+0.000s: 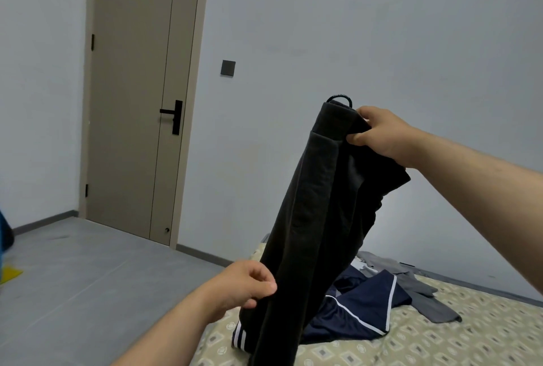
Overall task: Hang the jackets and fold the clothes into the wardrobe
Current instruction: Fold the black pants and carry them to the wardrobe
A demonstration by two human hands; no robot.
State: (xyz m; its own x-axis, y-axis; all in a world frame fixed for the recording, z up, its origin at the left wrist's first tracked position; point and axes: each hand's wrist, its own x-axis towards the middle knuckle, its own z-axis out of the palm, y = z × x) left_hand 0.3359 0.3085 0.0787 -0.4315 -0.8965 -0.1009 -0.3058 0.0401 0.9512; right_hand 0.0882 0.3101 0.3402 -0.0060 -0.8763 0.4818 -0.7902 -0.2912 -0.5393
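A dark charcoal garment (311, 218) with a drawstring loop at its top hangs lengthwise above the bed. My right hand (379, 133) grips its upper end, raised in mid-air. My left hand (246, 283) pinches its left edge lower down, near the bed's corner. Under it on the bed lies a navy garment with white stripes (361, 309), and behind that a grey garment (423, 292) is spread out.
The bed has a beige patterned cover (440, 342) and fills the lower right. A closed beige door (132, 95) with a black handle stands at the left. Grey floor (88, 271) lies between door and bed. A yellow item (8, 274) lies at the left edge.
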